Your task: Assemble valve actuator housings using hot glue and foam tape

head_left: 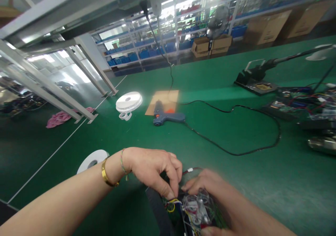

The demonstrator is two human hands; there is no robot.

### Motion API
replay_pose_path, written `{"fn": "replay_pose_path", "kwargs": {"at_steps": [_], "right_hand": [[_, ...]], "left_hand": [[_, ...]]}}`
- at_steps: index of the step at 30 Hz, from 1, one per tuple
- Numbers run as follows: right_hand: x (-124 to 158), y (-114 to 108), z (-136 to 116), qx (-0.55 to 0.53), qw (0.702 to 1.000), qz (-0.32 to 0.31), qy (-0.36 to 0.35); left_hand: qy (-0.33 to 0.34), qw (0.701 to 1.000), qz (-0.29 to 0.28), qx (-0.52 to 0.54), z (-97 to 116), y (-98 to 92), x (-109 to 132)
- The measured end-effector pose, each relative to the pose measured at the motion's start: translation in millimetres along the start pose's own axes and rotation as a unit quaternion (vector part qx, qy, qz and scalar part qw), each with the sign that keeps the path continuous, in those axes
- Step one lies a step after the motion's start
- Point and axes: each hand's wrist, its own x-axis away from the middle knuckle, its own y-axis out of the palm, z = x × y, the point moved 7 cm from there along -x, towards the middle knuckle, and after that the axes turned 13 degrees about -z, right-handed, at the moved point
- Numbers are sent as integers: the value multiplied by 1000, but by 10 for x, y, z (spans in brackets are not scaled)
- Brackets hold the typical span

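Observation:
An opened black-cased electronic unit (161, 208) with circuit parts and clear plastic pieces inside is at the bottom middle. My left hand (154, 167) reaches over it from the left, thumb and fingertips pinched together at thin yellow and white wires (172, 204). On the other side, my right hand (215, 187), somewhat blurred, wraps round the unit with its fingers at the far end and its thumb near the bottom edge. A small white connector (190, 170) on dark and red wires shows between the hands. The exact spot under my left fingertips is partly hidden.
A grey-blue hot glue gun (170, 117) lies partly on a tan sheet (168, 98), its black cord (231, 152) looping right. White reels (128, 100) lie on the left. A soldering iron stand (253, 78) and several wired boards (301, 99) occupy the right.

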Motion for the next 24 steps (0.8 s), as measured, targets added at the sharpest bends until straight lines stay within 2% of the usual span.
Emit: {"fn": "replay_pose_path", "kwargs": {"at_steps": [3,7,12,17,21,24], "right_hand": [[-7,7,-7,1,1000,3,2],[-16,14,8,-7,1000,6,-6],[-1,18,11,-3,999,14,-32],[9,17,-47,17,998,14,-50],[17,15,-65,32,998,18,-48],[30,21,-76,38,998,21,-52]], "left_hand": [[-10,1000,6,-26,57,4,6],[-76,986,27,-147,173,39,9],[-177,930,89,-309,365,110,19],[-186,864,143,-445,577,190,65],[-190,841,179,-473,571,196,158],[-196,848,222,-440,504,177,221]]}}
